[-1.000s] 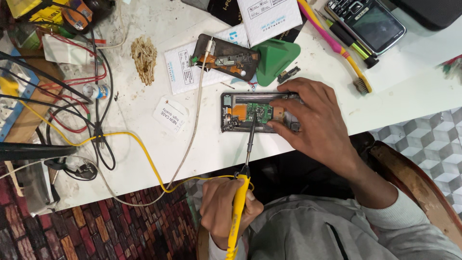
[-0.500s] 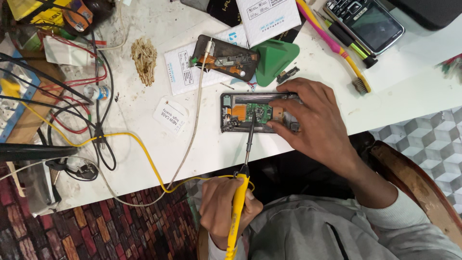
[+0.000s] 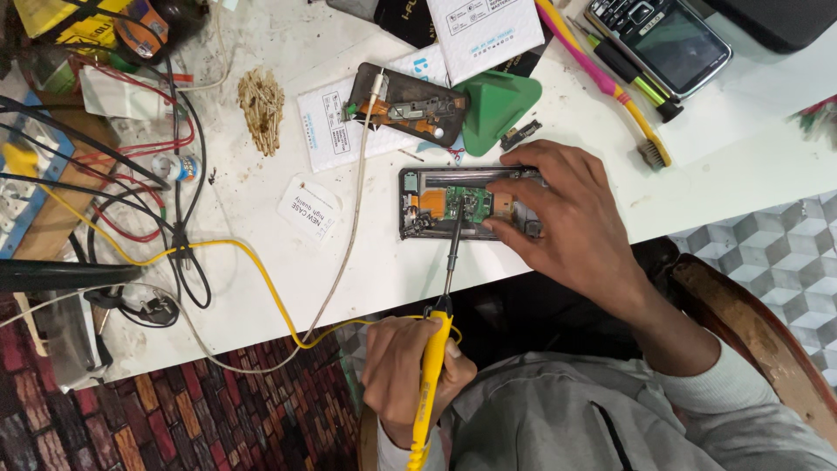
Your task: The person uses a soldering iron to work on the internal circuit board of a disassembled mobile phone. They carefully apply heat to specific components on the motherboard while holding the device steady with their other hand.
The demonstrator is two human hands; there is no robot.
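Opened phone lies flat near the front edge of the white tabletop, back cover off, green circuit board and orange flex exposed. Right hand rests on it from 3 o'clock, fingers spread over the right half of the frame, pinning it down; thumb near the lower edge of the board.

Left hand sits below the tabletop edge at 6 o'clock from the phone, fingers wrapped tight around the yellow handle of a soldering iron. Its dark shaft runs up toward 12 o'clock, tip touching or just at the green board; contact itself too small to confirm. No solder wire visible in either hand.

Judged progress: disassembly is done, board work is under way, reassembly is all left. No back cover on the frame.

Around it: a second opened phone at 11 o'clock, on a white packet, with a beige cable plugged in; a green triangular pick at 12 o'clock; a small loose part just beside the pick. A toothbrush and a keypad phone at 1 o'clock. Tangle of red, black and yellow wires at 9 o'clock.
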